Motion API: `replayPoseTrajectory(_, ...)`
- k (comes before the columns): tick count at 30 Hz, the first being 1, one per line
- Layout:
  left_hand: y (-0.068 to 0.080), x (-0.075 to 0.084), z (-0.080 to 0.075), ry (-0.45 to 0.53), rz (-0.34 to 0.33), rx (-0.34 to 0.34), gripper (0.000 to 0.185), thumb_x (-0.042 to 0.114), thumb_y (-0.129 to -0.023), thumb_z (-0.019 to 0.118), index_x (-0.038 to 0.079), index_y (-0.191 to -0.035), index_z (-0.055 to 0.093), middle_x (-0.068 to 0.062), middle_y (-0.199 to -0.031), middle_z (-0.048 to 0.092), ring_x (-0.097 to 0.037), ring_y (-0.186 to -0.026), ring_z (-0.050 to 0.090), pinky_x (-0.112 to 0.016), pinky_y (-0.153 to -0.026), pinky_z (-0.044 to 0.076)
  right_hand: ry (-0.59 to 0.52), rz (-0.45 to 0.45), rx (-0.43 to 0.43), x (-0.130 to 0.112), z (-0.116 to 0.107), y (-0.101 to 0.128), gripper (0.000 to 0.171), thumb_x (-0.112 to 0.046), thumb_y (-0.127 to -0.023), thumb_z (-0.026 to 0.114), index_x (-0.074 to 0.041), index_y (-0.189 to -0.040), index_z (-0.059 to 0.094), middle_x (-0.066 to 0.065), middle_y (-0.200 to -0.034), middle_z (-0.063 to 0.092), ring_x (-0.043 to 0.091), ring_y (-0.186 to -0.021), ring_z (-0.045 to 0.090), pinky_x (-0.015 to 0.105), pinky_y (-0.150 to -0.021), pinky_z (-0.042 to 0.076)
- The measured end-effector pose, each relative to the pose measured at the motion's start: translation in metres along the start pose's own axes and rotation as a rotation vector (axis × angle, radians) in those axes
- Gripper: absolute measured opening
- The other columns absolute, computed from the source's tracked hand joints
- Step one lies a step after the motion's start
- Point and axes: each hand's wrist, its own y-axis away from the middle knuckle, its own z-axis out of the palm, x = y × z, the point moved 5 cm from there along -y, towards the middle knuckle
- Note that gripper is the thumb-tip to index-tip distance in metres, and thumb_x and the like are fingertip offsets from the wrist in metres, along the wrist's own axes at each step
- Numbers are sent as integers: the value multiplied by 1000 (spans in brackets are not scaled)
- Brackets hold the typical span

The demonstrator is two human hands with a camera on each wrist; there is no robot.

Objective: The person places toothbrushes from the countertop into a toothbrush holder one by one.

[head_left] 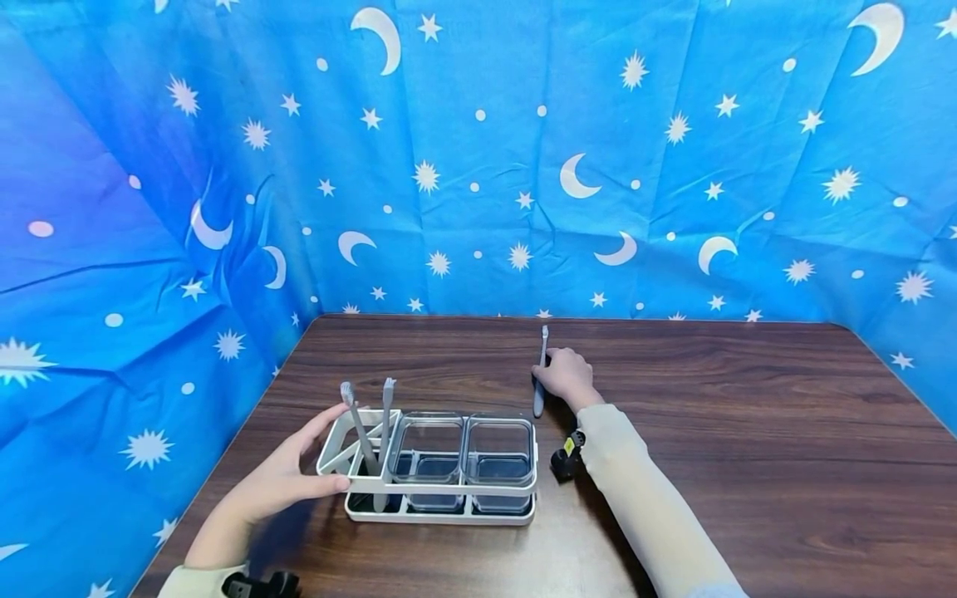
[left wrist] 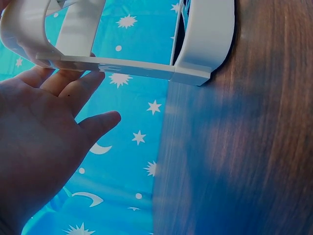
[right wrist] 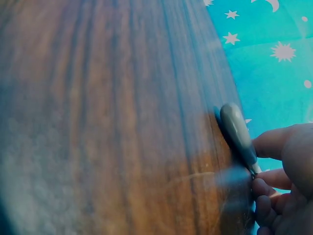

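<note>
A white rack (head_left: pixel 449 490) stands on the wooden table (head_left: pixel 748 432) near the front left. Its left compartment holds two grey toothbrushes (head_left: pixel 360 430), brush heads up. Two clear tubs (head_left: pixel 429 453) fill the other compartments. My left hand (head_left: pixel 299 465) rests against the rack's left end with straight fingers; in the left wrist view the fingertips (left wrist: pixel 73 81) touch the rack's rim (left wrist: pixel 205 39). Behind the rack, my right hand (head_left: pixel 557 378) pinches a third grey toothbrush (head_left: pixel 542 353) that lies on the table. The right wrist view shows its handle end (right wrist: pixel 237 129) between my right hand's fingers (right wrist: pixel 274 142).
Blue cloth with white stars and moons (head_left: pixel 478 166) walls the table at the back and both sides. The bare wood to the right of the rack reaches the table's right edge (head_left: pixel 890 374). A black wrist camera (head_left: pixel 568 455) sits on my right forearm.
</note>
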Motion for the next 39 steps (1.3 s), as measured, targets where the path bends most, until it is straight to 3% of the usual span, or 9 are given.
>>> replayPoseTrajectory(4, 0, 0, 0, 2, -5, -1, 84, 10, -79, 72, 2, -149, 26, -24, -132, 51, -16, -111, 53, -51, -84, 42, -16, -4, -10, 1, -1, 1, 48, -26, -96, 56, -1, -136, 52, 19, -126, 61, 33, -109, 59, 48, -94, 43)
replayPoseTrajectory(8, 0, 0, 0, 4, -12, -2, 84, 11, -79, 72, 2, -149, 26, -24, -133, 50, -18, -111, 53, -51, -84, 42, -38, 1, -18, 1, -4, 2, 45, -22, -96, 55, 1, -135, 54, 18, -121, 63, 28, -93, 63, 43, -87, 48)
replayPoseTrajectory(13, 0, -1, 1, 23, -5, -17, 83, 11, -80, 71, 2, -149, 25, -24, -133, 49, -10, -109, 53, -44, -83, 44, -47, 3, -20, 0, -5, 4, 43, -21, -95, 56, 0, -133, 56, 17, -117, 65, 23, -79, 61, 40, -76, 49)
replayPoseTrajectory(17, 0, -2, 1, 41, 3, -28, 83, 10, -81, 70, 2, -149, 24, -24, -133, 49, -6, -108, 53, -37, -81, 46, -66, 3, -18, 1, -5, 4, 43, -20, -94, 57, 1, -132, 56, 17, -117, 65, 23, -78, 60, 38, -73, 49)
replayPoseTrajectory(21, 0, -2, 1, 37, 2, -24, 83, 10, -81, 71, 1, -149, 25, -25, -131, 50, -6, -107, 54, -40, -81, 46, -106, 13, -16, 4, -5, 2, 43, -19, -94, 57, 0, -132, 56, 18, -120, 63, 23, -79, 60, 37, -71, 49)
replayPoseTrajectory(30, -1, 0, 0, 28, -4, -17, 84, 10, -80, 72, 1, -149, 25, -25, -130, 52, -14, -108, 54, -39, -81, 46, -146, 10, -6, 4, -6, 2, 41, -19, -94, 55, 0, -130, 59, 19, -124, 62, 27, -89, 62, 41, -82, 49)
replayPoseTrajectory(34, -1, 0, 0, 21, -2, -15, 85, 11, -80, 72, 3, -149, 25, -24, -131, 51, -18, -110, 54, -41, -82, 46, -135, 8, -1, 3, -7, 4, 40, -20, -95, 55, 0, -129, 59, 19, -122, 63, 27, -88, 62, 42, -82, 49)
replayPoseTrajectory(39, -1, 0, 1, 31, 2, -17, 85, 11, -79, 72, 2, -149, 25, -25, -129, 51, -12, -107, 54, -34, -80, 47, -96, 12, 3, 1, -7, 5, 39, -19, -95, 56, 0, -128, 60, 17, -120, 64, 27, -87, 62, 42, -82, 49)
